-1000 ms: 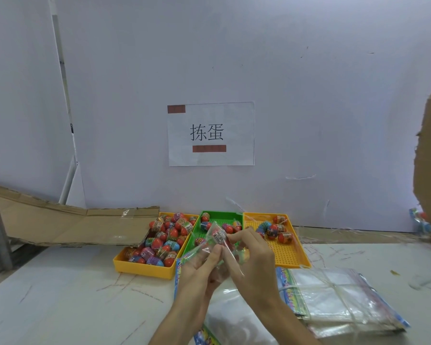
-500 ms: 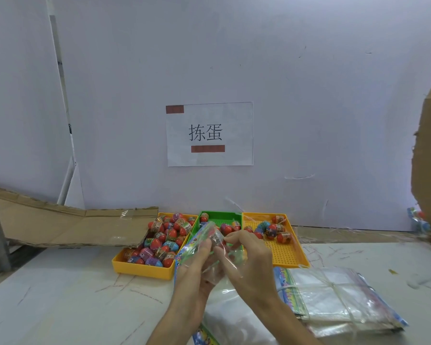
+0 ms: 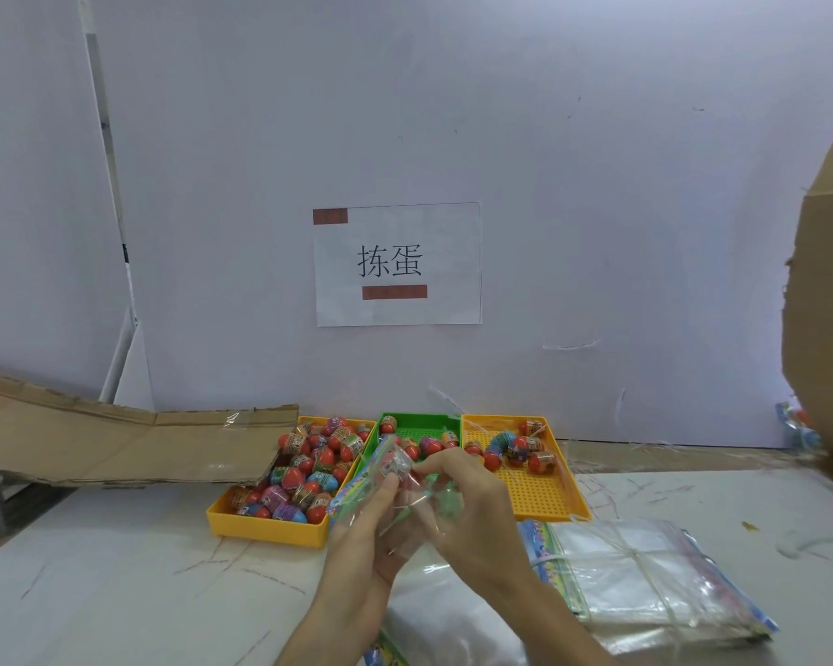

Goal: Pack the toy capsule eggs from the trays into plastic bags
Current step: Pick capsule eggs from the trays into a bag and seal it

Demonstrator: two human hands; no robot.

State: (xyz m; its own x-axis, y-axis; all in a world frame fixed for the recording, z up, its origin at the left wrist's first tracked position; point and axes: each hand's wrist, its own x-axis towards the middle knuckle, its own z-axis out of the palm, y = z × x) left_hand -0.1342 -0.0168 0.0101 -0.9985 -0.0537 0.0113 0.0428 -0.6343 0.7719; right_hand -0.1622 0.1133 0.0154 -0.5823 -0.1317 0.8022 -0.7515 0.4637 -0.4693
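Both pinching: your left hand (image 3: 364, 535) and right hand (image 3: 474, 516) grip the bag (image 3: 434, 502) between them. It looks flimsy and slippery, so hold its rim; the egg (image 3: 394, 466) inside seems light.

Both hands are held together just in front of the green tray (image 3: 422, 420). The left forearm (image 3: 318, 627) and the right forearm (image 3: 549, 612) are raised from the lower edge of the view and angled toward each other. The left hand (image 3: 366, 540) is turned palm inward, and a plastic bag (image 3: 395, 463) is gripped between its upright thumb and its fingers. The right hand (image 3: 477, 516) is turned back upward, toward the tray's right side. Its fingers (image 3: 434, 466) are curled, and the bag's film is pinched at their tips.
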